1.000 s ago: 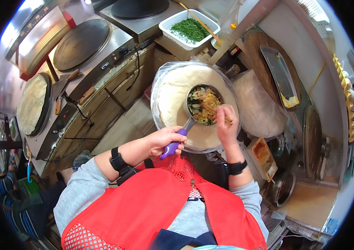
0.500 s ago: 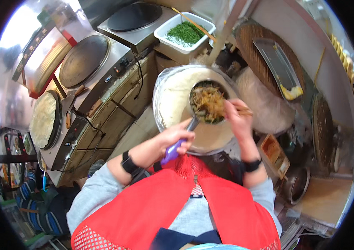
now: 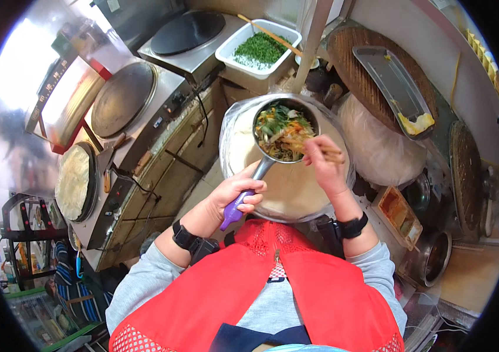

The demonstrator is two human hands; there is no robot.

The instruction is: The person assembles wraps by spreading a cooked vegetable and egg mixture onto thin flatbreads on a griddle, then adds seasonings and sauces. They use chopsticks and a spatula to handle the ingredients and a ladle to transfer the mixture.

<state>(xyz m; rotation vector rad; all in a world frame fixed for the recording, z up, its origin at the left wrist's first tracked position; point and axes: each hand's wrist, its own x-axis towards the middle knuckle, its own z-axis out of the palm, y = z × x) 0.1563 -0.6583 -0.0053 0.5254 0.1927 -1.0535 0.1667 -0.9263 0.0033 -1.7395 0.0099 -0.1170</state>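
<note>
Cramped street-stall kitchen from the head view: round griddles (image 3: 123, 98) on the left, a tub of chopped greens (image 3: 259, 50) up top. Left hand (image 3: 239, 196) was wrapped tight round the purple handle of a small pan (image 3: 284, 130) of mixed veg and noodles, held over a flat dough round (image 3: 287, 182). Right hand (image 3: 324, 164) pinched chopsticks (image 3: 327, 154) in the filling. Looked like mid-scooping; I'd guess the next bit needed steady tipping onto the dough.

left hand (image 3: 239, 195) gripping saucepan (image 3: 284, 132), right hand (image 3: 324, 164) holding chopsticks (image 3: 325, 151)
</note>
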